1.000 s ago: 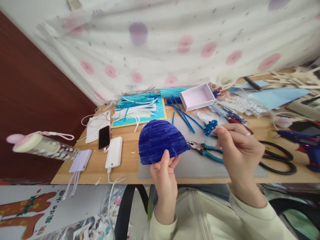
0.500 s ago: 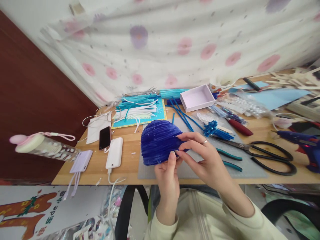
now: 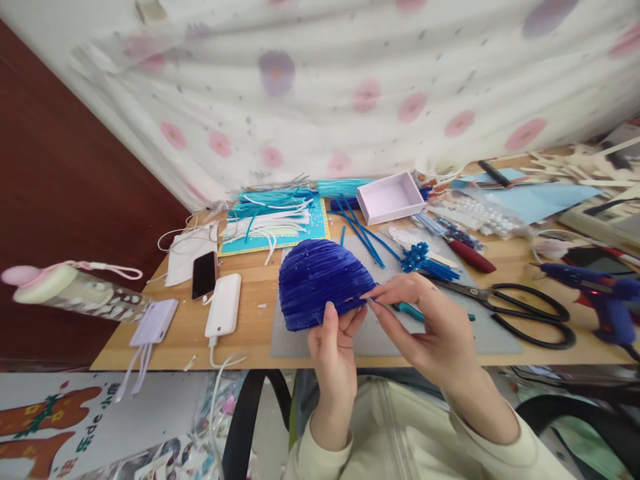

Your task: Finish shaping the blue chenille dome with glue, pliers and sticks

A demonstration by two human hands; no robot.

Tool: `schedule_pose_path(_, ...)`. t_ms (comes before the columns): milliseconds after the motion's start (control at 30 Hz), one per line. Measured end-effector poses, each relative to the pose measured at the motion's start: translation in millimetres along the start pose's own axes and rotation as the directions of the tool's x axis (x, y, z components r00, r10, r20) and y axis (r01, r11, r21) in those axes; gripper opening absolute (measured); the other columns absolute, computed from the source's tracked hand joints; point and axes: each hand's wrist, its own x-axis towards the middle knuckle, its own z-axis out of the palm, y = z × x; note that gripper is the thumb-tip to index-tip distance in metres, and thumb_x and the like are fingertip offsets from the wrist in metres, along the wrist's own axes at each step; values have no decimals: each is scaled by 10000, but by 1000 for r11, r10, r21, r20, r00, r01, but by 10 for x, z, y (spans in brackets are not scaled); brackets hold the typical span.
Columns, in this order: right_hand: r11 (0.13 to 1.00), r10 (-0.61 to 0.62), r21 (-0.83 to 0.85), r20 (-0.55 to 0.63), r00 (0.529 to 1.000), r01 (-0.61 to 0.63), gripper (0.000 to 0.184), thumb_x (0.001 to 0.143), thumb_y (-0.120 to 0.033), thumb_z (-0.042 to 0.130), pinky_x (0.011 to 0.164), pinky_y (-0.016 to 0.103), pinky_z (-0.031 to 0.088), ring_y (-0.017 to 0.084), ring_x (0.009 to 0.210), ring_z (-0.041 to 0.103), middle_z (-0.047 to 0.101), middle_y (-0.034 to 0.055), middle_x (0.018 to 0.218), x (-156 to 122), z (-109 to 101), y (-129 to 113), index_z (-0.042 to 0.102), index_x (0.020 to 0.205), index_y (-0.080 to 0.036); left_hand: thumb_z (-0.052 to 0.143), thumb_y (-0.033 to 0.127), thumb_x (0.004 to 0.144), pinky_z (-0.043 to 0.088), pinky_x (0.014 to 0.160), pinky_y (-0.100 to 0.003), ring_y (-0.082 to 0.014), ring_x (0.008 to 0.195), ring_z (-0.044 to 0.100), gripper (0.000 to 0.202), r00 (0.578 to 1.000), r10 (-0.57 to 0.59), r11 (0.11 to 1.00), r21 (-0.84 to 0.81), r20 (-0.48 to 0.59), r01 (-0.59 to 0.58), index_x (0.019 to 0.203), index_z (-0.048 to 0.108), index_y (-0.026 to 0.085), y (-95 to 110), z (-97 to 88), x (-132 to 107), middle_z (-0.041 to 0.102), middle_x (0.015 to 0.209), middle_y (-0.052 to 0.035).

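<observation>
A dome-shaped dark blue piece [image 3: 323, 280], its surface covered in rows of fuzzy strands like pipe cleaners, is held above the grey cutting mat. My left hand [image 3: 336, 347] grips its lower edge, thumb on the front face and fingers behind. At the piece's right corner, my right hand [image 3: 420, 313] pinches thumb and forefinger together on the edge; any separate strand between them is too small to make out. Partly covered by my right hand, teal-handled pliers [image 3: 411, 311] lie on the mat. A bundle of blue pipe cleaners with looped ends [image 3: 423, 259] rests just beyond.
Black-handled scissors [image 3: 530, 313] and a blue glue gun [image 3: 595, 287] lie to the right. Behind stand a pale box [image 3: 391, 200] and piles of teal and white pipe cleaners [image 3: 273, 213]. A white power bank [image 3: 223, 305], phone [image 3: 205, 275] and bottle [image 3: 85, 293] are at left.
My right hand has slid right and slightly down along the edge to the corner of the blue piece, uncovering more of its front. My left hand keeps its hold.
</observation>
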Motion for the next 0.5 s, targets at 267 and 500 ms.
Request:
schedule_pose_path(267,977,-144,-165,-20,989,139,256,853,16,619,797,342,544,187,839,652,747,37,873,-9,-41,-25,600,962,-215,887,555,644,627,765,-385,-244,740,779,420,1000,-15,1000,-14,-25,14,721,731,173,-8,17,-9,802,765,-73)
schedule_pose_path(500,967,-174,-189,-12,985,169,248,844,14,616,791,342,556,191,832,654,760,37,857,-18,-33,-57,596,941,-213,867,590,651,569,557,-275,-186,585,721,453,999,-16,999,45,-47,18,743,730,168,-48,-30,-11,775,703,-55)
